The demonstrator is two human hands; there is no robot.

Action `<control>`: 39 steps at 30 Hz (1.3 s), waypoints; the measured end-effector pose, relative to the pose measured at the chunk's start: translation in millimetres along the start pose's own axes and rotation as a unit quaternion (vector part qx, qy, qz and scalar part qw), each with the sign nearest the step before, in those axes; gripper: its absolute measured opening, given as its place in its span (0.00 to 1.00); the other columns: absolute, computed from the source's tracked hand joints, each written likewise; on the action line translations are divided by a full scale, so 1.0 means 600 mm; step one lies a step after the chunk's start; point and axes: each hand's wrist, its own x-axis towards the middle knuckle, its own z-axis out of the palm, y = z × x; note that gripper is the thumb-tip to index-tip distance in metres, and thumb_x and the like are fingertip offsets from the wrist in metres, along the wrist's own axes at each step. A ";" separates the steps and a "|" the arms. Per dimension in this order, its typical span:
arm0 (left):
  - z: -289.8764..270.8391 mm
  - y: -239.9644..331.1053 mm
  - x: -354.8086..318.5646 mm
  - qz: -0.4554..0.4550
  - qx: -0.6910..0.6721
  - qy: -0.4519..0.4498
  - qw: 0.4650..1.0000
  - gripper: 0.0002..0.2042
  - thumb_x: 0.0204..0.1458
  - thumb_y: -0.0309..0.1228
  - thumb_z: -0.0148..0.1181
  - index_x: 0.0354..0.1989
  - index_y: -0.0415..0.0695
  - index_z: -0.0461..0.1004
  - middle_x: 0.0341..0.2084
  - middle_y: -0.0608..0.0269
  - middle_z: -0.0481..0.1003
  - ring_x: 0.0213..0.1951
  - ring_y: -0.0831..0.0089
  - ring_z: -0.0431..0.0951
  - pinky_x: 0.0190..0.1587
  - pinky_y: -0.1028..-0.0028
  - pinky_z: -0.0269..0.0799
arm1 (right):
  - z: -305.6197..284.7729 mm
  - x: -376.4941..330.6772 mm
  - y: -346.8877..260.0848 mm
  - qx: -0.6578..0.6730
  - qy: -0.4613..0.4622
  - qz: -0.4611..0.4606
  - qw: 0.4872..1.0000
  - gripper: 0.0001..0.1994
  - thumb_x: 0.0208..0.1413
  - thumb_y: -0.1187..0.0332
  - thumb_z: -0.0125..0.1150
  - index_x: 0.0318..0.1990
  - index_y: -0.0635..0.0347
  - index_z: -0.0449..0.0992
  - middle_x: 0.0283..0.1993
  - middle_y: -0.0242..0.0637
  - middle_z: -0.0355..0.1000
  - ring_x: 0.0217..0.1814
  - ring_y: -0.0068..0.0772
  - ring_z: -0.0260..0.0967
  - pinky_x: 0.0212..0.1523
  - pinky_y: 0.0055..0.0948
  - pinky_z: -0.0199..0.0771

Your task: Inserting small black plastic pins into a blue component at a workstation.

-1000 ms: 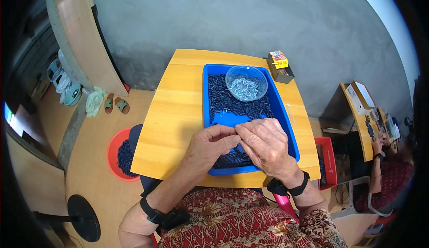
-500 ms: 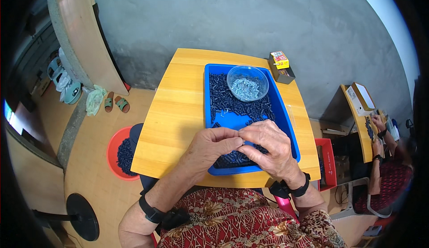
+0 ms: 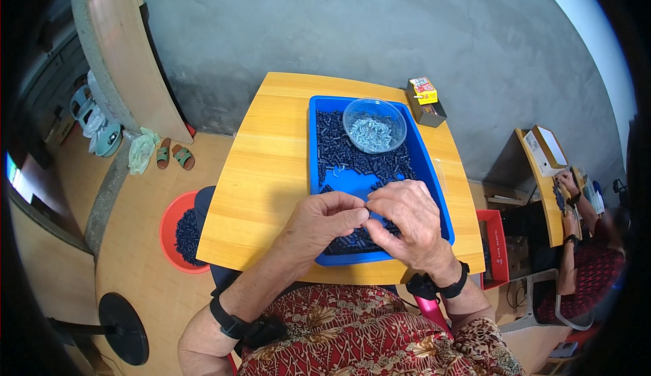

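My left hand (image 3: pixel 324 221) and my right hand (image 3: pixel 409 222) meet over the near part of a blue tray (image 3: pixel 441 196). The left thumb and forefinger pinch a small dark piece (image 3: pixel 367 211), mostly hidden by the fingers. At its other end the right fingertips curl around the same piece, thumb below and forefinger above. Short dark cylindrical pieces (image 3: pixel 332 142) lie heaped in the tray. On top of them, at the back, rests a clear round bowl (image 3: pixel 348 113) of small silvery metal parts (image 3: pixel 371 133). A few silvery bits lie at the edge of the tray's bare patch.
The tray stands on a yellow wooden table (image 3: pixel 261 152); a small box with a yellow packet (image 3: pixel 426 93) sits at its back right corner. A red tub (image 3: pixel 168 240) of dark pieces is on the floor at left, a red crate (image 3: pixel 498 240) at right. Another person (image 3: pixel 588 274) works at a side desk.
My right thumb and forefinger have parted slightly, so more of the dark piece shows between my hands. My left hand keeps its pinch almost unmoved.
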 end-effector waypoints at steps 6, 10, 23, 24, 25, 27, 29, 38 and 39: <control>0.002 -0.003 -0.003 0.024 -0.004 0.018 1.000 0.12 0.53 0.35 0.66 0.40 0.42 0.78 0.33 0.70 0.76 0.35 0.84 0.72 0.40 0.82 0.70 | 0.001 0.001 -0.002 0.012 -0.009 0.004 1.000 0.14 0.39 0.76 0.71 0.36 0.59 0.75 0.36 0.34 0.74 0.38 0.35 0.72 0.37 0.34 0.68; 0.005 -0.003 -0.003 0.012 -0.005 0.026 1.000 0.11 0.53 0.35 0.66 0.39 0.42 0.78 0.33 0.70 0.76 0.35 0.83 0.72 0.40 0.82 0.69 | -0.003 0.000 -0.002 0.067 -0.009 0.053 0.996 0.14 0.39 0.76 0.72 0.35 0.59 0.76 0.35 0.35 0.75 0.38 0.36 0.73 0.37 0.33 0.68; 0.001 -0.012 -0.001 0.030 0.004 0.017 0.999 0.11 0.54 0.35 0.64 0.40 0.41 0.79 0.31 0.69 0.77 0.34 0.84 0.72 0.39 0.82 0.69 | -0.002 -0.001 -0.001 0.064 -0.012 0.048 0.997 0.13 0.40 0.76 0.72 0.35 0.60 0.76 0.36 0.35 0.75 0.39 0.36 0.73 0.37 0.33 0.69; 0.001 -0.012 -0.001 0.021 -0.002 0.021 1.000 0.11 0.54 0.35 0.64 0.40 0.41 0.79 0.31 0.70 0.77 0.34 0.84 0.72 0.39 0.82 0.69 | -0.001 -0.002 0.000 0.066 -0.010 0.050 0.997 0.13 0.39 0.76 0.72 0.35 0.60 0.76 0.36 0.35 0.75 0.38 0.36 0.73 0.37 0.33 0.69; 0.002 -0.010 -0.002 0.021 -0.002 0.021 1.000 0.11 0.54 0.35 0.64 0.40 0.41 0.79 0.31 0.70 0.77 0.34 0.84 0.72 0.39 0.82 0.69 | 0.000 -0.002 0.001 0.068 -0.008 0.051 0.996 0.13 0.39 0.76 0.71 0.34 0.60 0.76 0.35 0.35 0.75 0.38 0.36 0.73 0.37 0.33 0.69; 0.006 -0.004 -0.004 0.016 0.007 0.025 1.000 0.11 0.54 0.35 0.64 0.39 0.40 0.79 0.31 0.70 0.76 0.34 0.84 0.72 0.38 0.82 0.68 | -0.001 -0.002 0.001 0.063 -0.008 0.052 0.997 0.13 0.38 0.76 0.71 0.34 0.59 0.75 0.35 0.35 0.75 0.38 0.36 0.73 0.37 0.33 0.68; 0.007 -0.005 -0.004 0.027 0.020 0.022 0.999 0.11 0.54 0.35 0.64 0.39 0.40 0.79 0.31 0.70 0.76 0.34 0.84 0.72 0.38 0.82 0.68 | 0.000 -0.002 0.000 0.058 -0.008 0.052 0.997 0.13 0.38 0.76 0.71 0.34 0.59 0.75 0.34 0.35 0.75 0.37 0.36 0.73 0.36 0.33 0.68; 0.005 -0.002 -0.008 0.034 0.037 0.010 0.999 0.12 0.55 0.36 0.64 0.39 0.40 0.79 0.30 0.71 0.75 0.33 0.84 0.70 0.38 0.83 0.67 | 0.001 0.001 -0.002 0.063 -0.009 0.044 0.997 0.13 0.38 0.76 0.72 0.33 0.58 0.75 0.33 0.34 0.75 0.36 0.35 0.73 0.35 0.32 0.67; 0.005 -0.002 -0.009 0.034 0.037 0.008 0.999 0.12 0.55 0.36 0.64 0.39 0.40 0.79 0.30 0.71 0.75 0.33 0.84 0.70 0.38 0.83 0.67 | 0.000 0.001 -0.002 0.062 -0.009 0.045 0.997 0.13 0.38 0.76 0.71 0.33 0.59 0.75 0.33 0.34 0.75 0.36 0.35 0.73 0.35 0.32 0.67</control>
